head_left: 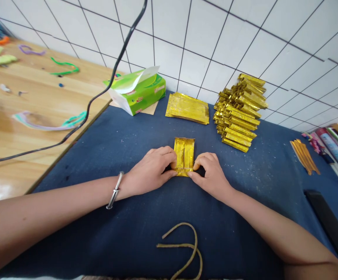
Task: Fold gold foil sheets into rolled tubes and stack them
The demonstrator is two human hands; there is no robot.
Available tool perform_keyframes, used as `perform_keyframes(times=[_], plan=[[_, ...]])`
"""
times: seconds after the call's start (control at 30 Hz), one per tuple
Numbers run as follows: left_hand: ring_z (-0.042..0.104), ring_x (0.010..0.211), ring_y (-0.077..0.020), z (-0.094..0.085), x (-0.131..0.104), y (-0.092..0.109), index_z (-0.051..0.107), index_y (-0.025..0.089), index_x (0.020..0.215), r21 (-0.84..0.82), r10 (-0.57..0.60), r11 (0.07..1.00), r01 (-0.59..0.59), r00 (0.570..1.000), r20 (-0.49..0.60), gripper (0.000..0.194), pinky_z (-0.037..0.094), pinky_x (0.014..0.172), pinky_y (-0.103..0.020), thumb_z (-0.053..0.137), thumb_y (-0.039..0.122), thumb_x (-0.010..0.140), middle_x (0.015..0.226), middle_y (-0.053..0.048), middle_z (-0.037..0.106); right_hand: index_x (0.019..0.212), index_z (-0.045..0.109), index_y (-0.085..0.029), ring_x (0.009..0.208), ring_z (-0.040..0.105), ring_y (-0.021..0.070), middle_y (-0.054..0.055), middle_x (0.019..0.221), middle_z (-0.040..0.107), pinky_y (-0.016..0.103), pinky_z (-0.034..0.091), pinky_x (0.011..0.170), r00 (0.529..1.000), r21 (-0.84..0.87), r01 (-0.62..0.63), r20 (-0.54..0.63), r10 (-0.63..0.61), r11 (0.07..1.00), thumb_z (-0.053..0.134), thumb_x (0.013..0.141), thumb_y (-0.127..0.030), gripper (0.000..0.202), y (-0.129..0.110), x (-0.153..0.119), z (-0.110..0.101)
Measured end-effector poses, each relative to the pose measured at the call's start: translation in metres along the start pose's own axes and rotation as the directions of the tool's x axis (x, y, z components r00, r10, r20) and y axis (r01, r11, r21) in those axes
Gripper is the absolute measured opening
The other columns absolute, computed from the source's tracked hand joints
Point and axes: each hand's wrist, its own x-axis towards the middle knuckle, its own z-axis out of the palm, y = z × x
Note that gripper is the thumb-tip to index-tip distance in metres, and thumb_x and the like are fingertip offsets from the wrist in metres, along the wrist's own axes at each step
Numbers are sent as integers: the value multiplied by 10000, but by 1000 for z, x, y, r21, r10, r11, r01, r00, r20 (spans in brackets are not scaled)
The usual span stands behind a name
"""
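As seen from above, left hand [153,170] and right hand [211,175] curled, fingertips pinching folded gold paper [184,154] on blue cloth [128,217].

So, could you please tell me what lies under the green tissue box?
Under the green tissue box a tan sheet pokes out at its near edge, lying on the blue cloth. How far it reaches beneath is hidden by the box.

A blue cloth [122,155] covers the table at centre frame. On it lie a green tissue box [141,93], flat gold sheets [188,109] and a stack of folded gold pieces [240,112].
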Motion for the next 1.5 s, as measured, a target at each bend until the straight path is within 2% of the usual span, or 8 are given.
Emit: perform_keyframes(times=[0.43, 0.6, 0.8, 0.97, 1.13, 1.23, 1.4, 1.5], plan=[[483, 804, -148, -1, 1, -1, 513, 180, 812, -50, 5, 999, -5, 1000, 5, 14, 374, 740, -290, 518, 168, 809, 848, -10, 539, 779, 529, -215, 928, 480, 183, 9, 888, 553, 357, 341, 870, 997, 85, 22, 65, -28, 996, 609, 794, -328, 139, 7, 1, -4], [488, 844, -155, -1, -1, -1, 533, 186, 820, -2, 46, 999, -46, 999, 27, 91, 361, 758, -291, 458, 137, 835, 862, -14, 552, 786, 540, -218, 942, 479, 184, 10, 897, 558, 363, 328, 885, 996, 82, 36, 79, -42, 996, 575, 821, -344, 136, 6, 2, -6], [500, 943, -162, 0, -4, -5, 587, 260, 955, 30, 112, 993, -113, 993, 37, 243, 337, 834, -323, 429, 112, 845, 1032, -6, 571, 807, 564, -213, 959, 478, 185, 16, 906, 562, 369, 333, 887, 994, 71, 48, 91, -55, 996, 579, 825, -302, 92, 6, 2, -7], [519, 955, -159, -4, -1, -8, 629, 273, 939, -11, 117, 993, -117, 991, 67, 213, 341, 854, -319, 472, 161, 850, 1038, 1, 587, 829, 593, -221, 950, 474, 184, 22, 920, 564, 373, 351, 882, 993, 22, 73, 88, -75, 997, 565, 835, -252, 42, 4, 0, -6], [523, 956, -157, -6, 1, -10, 647, 280, 939, -18, 116, 993, -115, 990, 81, 193, 348, 865, -315, 490, 201, 857, 1040, 5, 594, 899, 617, -223, 1028, 435, 219, 49, 1007, 583, 389, 350, 881, 986, -215, 167, 31, -164, 962, 514, 858, -187, 117, -6, -8, -7], [522, 952, -157, -5, 0, -11, 648, 284, 944, -6, 122, 993, -122, 989, 80, 190, 353, 862, -316, 493, 213, 859, 1039, 6, 595, 1010, 608, -219, 1017, 441, 222, 55, 1032, 605, 381, 364, 842, 953, -345, 301, 79, -292, 889, 436, 897, -171, 211, -13, -15, -6], [522, 947, -162, -3, -1, -9, 649, 271, 950, 4, 128, 992, -129, 990, 59, 188, 366, 866, -325, 486, 231, 867, 1035, -8, 601, 1116, 569, -173, 978, 483, 217, 69, 1064, 627, 375, 388, 795, 908, -387, 418, 162, -386, 822, 404, 915, -173, 261, -16, -19, -4], [533, 929, -162, -5, -2, -5, 645, 249, 955, -28, 152, 988, -151, 986, 61, 176, 392, 857, -320, 494, 264, 867, 1003, -19, 614, 1120, 566, -187, 986, 502, 219, 70, 1072, 636, 388, 392, 799, 873, -405, 488, 219, -437, 773, 391, 919, -163, 268, -12, -16, -7]])
